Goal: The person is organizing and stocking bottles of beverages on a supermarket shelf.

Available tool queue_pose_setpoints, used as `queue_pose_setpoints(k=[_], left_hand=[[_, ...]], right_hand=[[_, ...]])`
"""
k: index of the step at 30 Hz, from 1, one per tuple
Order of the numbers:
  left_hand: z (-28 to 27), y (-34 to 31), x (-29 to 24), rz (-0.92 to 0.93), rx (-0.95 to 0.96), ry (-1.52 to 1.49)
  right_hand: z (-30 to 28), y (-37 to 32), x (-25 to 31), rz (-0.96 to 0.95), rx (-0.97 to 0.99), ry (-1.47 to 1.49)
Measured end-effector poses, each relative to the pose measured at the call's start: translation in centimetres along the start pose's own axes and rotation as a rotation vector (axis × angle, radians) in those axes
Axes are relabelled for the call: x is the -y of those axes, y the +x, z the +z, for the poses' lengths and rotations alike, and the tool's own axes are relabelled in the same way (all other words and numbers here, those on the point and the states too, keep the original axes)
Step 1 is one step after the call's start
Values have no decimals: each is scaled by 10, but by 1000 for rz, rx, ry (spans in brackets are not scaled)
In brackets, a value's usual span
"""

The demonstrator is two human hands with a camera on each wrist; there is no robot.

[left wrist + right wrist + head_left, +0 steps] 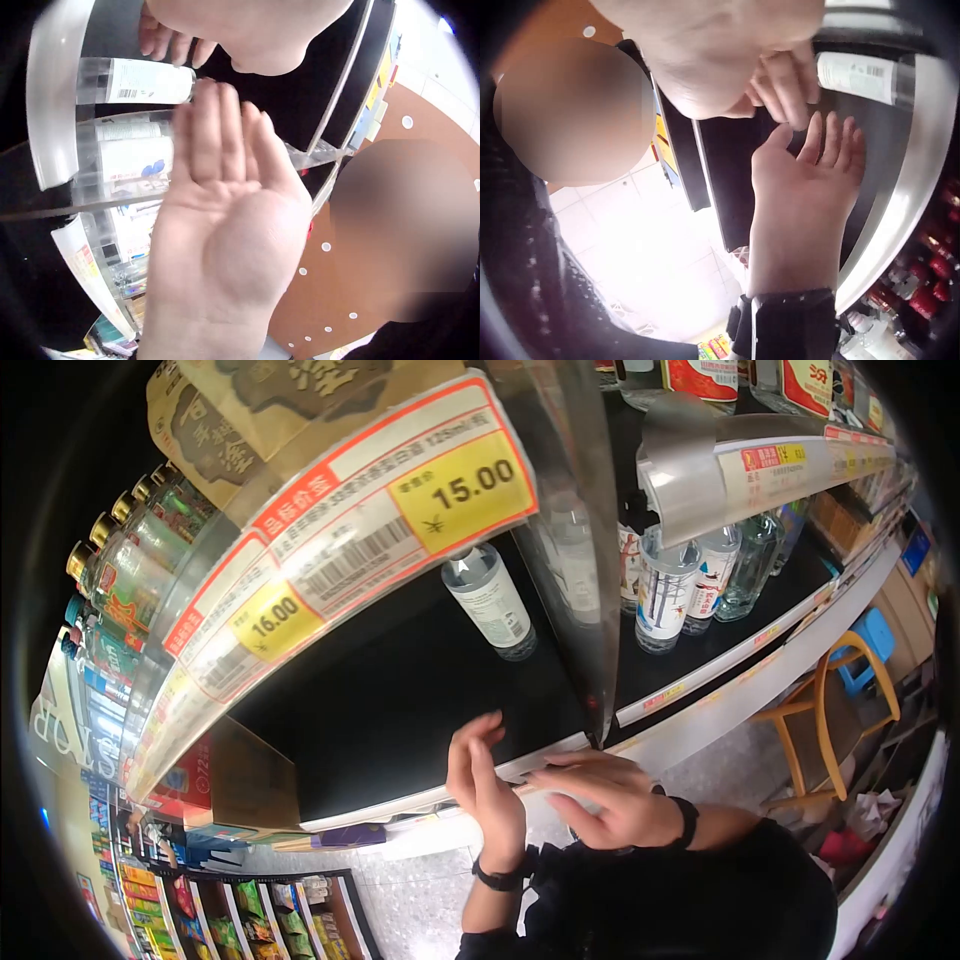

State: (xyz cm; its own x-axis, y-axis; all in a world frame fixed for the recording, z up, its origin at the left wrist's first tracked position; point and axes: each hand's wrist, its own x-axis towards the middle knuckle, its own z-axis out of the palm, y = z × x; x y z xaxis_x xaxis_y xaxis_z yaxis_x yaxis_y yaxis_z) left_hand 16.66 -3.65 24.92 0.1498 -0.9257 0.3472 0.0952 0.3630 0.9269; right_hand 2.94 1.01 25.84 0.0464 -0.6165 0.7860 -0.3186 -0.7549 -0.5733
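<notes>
My left hand [485,785] is raised over the front edge of the black shelf [370,730], its fingers extended and slightly bent. Close beside it, my right hand [610,800] reaches in from the right with loose fingers. Neither hand holds anything. In the left wrist view, the left palm [225,217] faces the camera and the right hand [255,30] crosses above it. Farther back on the shelf stands a clear bottle [490,605] with a white label, apart from both hands. The right wrist view shows the bottle's label [855,75] beyond the fingertips.
A clear upright divider [570,560] separates this shelf from one with several clear bottles [665,595]. Price tags [400,510] run along the upper shelf's edge, close to the head camera. A cardboard box [250,780] sits at left. Behind are a wooden chair [825,720] and snack racks [250,920].
</notes>
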Motion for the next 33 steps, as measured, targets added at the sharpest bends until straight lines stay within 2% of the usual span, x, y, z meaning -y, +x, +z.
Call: queue_pose_setpoints(k=[1, 2, 4, 6, 8, 9, 11, 15, 18, 20, 22, 24, 26, 27, 30, 33], left_hand=[[0, -9, 1, 90, -51, 5], [1, -17, 1, 88, -55, 5], [9, -33, -2, 262, -80, 27], [24, -49, -7, 270, -89, -1], [33, -63, -7, 323, 80, -33], [35, -64, -4, 388, 180, 42], [48, -71, -16, 276, 325, 68], [73, -72, -18, 189, 514, 117], [91, -73, -8, 100, 521, 113], [96, -73, -1, 73, 570, 121], [106, -70, 1, 39, 453, 58], [110, -64, 5, 71, 481, 30], [114, -60, 6, 135, 415, 98], [114, -58, 9, 78, 436, 54], [120, -50, 0, 125, 373, 114], [124, -42, 7, 72, 435, 105]], right_hand=[[-16, -5, 2, -27, -51, -34], [-31, -11, 2, -55, -101, -67], [-52, -19, -18, 42, -325, -179], [-69, -4, -46, 163, -510, -424], [-82, 9, -64, 275, -598, -460], [-85, 13, -70, 274, -600, -459], [-89, 14, -79, 368, -472, -565], [-84, 20, -80, 379, -516, -742], [-85, 25, -86, 435, -518, -819], [-86, 23, -92, 402, -526, -785], [-89, 21, -92, 399, -523, -702], [-91, 20, -93, 380, -523, -692], [-93, 18, -91, 361, -517, -675], [-95, 17, -89, 354, -503, -654], [-96, 7, -78, 342, -470, -607], [-96, 0, -65, 366, -436, -484]])
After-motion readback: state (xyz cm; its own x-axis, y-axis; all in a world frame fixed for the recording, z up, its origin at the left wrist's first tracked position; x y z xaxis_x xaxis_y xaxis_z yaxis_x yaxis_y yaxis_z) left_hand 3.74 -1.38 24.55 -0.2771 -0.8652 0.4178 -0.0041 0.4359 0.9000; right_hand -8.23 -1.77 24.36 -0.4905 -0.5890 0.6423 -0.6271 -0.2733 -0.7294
